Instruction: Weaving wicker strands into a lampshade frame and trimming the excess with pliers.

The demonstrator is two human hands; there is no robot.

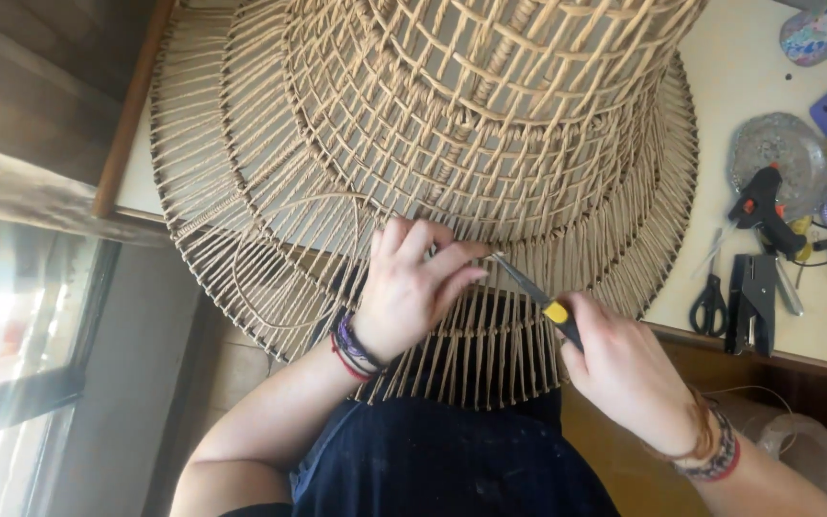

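Woven tan cord wraps the big lampshade frame [452, 144] on the table [748, 77]; the left hand [404, 287] pinches a cord at the rim — the right hand [624, 369] grips a yellow-handled cutter [540, 297], blade touching there; next, a careful little cut.

A large tan woven cord lampshade [452, 163] (open lattice above, radial strands at the flared rim) lies across the table's edge. A slim metal tool with a yellow-black handle [540, 299] points at its weave.

Matt, rough woven-cord lampshade [452, 144]; knife [538, 297] blade seemingly metal, handle plastic.
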